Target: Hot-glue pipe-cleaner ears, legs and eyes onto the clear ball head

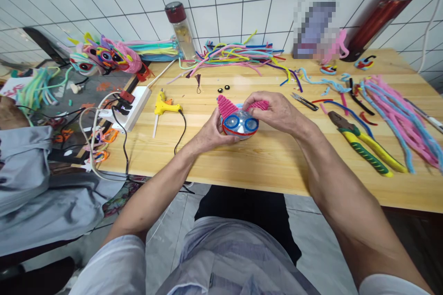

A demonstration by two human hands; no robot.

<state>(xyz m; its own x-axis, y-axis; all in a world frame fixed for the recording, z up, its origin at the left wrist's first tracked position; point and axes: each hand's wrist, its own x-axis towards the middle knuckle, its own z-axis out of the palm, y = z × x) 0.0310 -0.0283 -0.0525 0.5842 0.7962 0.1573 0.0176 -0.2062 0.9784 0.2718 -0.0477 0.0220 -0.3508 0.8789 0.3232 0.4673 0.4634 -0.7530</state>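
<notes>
A small clear, rounded animal head has blue rings round its eyes, a red pipe-cleaner edge below and pink ears. My left hand is closed round its left side, thumb along the lower edge. With bent fingers, my right hand pinches at the base of the right pink ear, partly covering it. The left pink ear stands up uncovered. Just beyond the head lie two small black round pieces. A yellow glue gun rests to the left of my left hand.
Pliers, small snips and pink and blue pipe cleaners lie at right. More pipe cleaners and a glass bottle line the wall. A corded power strip is at left, near another person's sleeve.
</notes>
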